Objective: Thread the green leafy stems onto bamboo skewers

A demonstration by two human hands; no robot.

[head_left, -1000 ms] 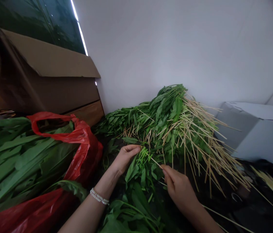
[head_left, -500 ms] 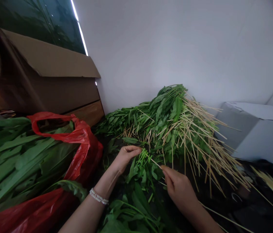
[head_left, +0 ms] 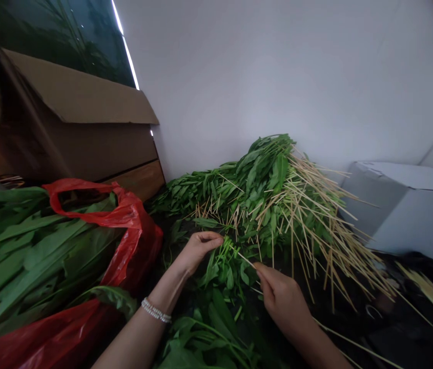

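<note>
My left hand (head_left: 203, 249), with a beaded bracelet on its wrist, pinches at the left end of a small row of green stems (head_left: 228, 248). Leaves hang down below that row. My right hand (head_left: 280, 289) is closed around a thin wooden stick (head_left: 244, 257), whose other end runs into the stems. Whether the left fingertips hold the stick's tip or a stem is too small to tell. Loose leaves (head_left: 208, 333) lie below, between my forearms.
Behind my hands is a large pile of leaves (head_left: 254, 169) on many sticks (head_left: 327, 241). A red bag (head_left: 131, 220) of long leaves stands left, before a cardboard box (head_left: 85, 102). A white box (head_left: 412, 210) and a stick bundle (head_left: 431, 292) are at right.
</note>
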